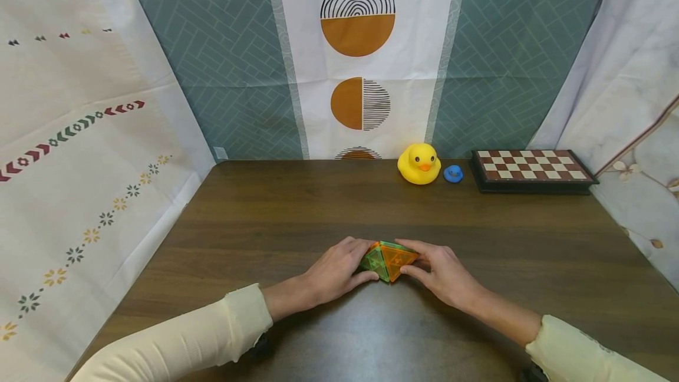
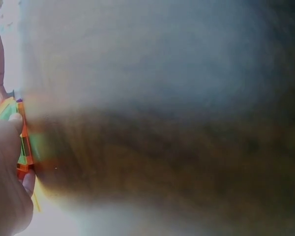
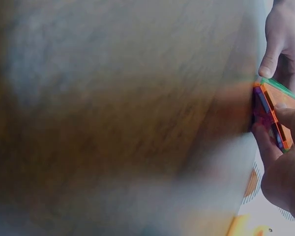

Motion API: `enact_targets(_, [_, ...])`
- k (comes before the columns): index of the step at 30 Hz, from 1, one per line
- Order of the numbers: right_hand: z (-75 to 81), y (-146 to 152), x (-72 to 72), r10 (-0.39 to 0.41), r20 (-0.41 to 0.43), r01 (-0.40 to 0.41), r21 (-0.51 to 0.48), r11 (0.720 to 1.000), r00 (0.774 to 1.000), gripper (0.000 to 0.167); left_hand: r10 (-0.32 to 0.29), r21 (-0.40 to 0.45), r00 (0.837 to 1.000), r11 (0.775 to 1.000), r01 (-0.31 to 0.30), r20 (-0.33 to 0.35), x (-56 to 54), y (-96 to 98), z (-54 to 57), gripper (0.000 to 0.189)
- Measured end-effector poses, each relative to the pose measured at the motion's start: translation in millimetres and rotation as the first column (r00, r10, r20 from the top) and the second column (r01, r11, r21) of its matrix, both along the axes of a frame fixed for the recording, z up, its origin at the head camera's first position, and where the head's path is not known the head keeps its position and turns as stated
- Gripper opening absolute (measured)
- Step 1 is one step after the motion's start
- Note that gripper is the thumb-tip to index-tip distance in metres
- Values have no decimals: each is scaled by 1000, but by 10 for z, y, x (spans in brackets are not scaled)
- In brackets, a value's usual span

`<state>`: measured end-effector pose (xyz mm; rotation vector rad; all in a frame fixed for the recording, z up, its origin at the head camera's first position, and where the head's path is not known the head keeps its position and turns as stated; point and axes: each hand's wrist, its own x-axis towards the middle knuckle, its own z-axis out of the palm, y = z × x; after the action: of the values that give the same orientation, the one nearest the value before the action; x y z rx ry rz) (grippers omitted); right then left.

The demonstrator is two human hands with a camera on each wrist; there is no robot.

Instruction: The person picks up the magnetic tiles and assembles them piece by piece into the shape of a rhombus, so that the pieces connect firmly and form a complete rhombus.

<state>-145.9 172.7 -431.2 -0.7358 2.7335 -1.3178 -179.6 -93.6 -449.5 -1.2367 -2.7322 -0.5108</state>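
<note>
A small faceted shape of translucent triangular magnetic tiles (image 1: 394, 260), green and orange, stands on the table between both hands. My left hand (image 1: 339, 270) holds its left side, thumb at the near face and fingers behind. Opposite, my right hand (image 1: 445, 273) pinches the right side between thumb and fingers. In the left wrist view, orange and green tile edges (image 2: 23, 147) show beside the left thumb. A purple tile (image 3: 261, 109) appears on the underside in the right wrist view, next to an orange one. The palms hide part of the shape.
Along the back of the brown wooden table (image 1: 286, 205) sit a yellow rubber duck (image 1: 419, 165), a small blue duck (image 1: 453, 174) and a checkered board-game box (image 1: 533, 171). Patterned cloths (image 1: 212, 46) hang behind and at both sides.
</note>
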Motion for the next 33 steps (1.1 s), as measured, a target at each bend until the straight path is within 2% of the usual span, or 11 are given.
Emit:
enact_targets(5, [0,11,-3,26,-35,-25,36,999,999,61,2,7,1000,1000,-2,19,9,-9,17,64])
enact_targets(10, [16,39,-21,54,-82,-49,72,996,995,72,-6,28,999,1000,5,43,4,-29,65,77])
enact_targets(14, [28,62,-42,70,-94,-62,83,995,993,71,-63,81,998,995,62,17,-28,-33,102,84])
enact_targets(17, [23,74,-50,85,-86,-80,68,995,993,68,-126,114,992,985,127,-15,-53,-19,117,83])
enact_targets(20, [12,78,-49,93,-78,-89,53,995,993,65,-156,128,987,979,158,-22,-64,2,123,79])
enact_targets(25, [-12,82,-53,89,-67,-87,41,995,994,61,-145,133,989,981,142,12,-61,30,132,72])
enact_targets(33, [-17,92,-53,95,-86,-91,44,995,992,61,-150,143,989,979,147,6,-61,43,128,70])
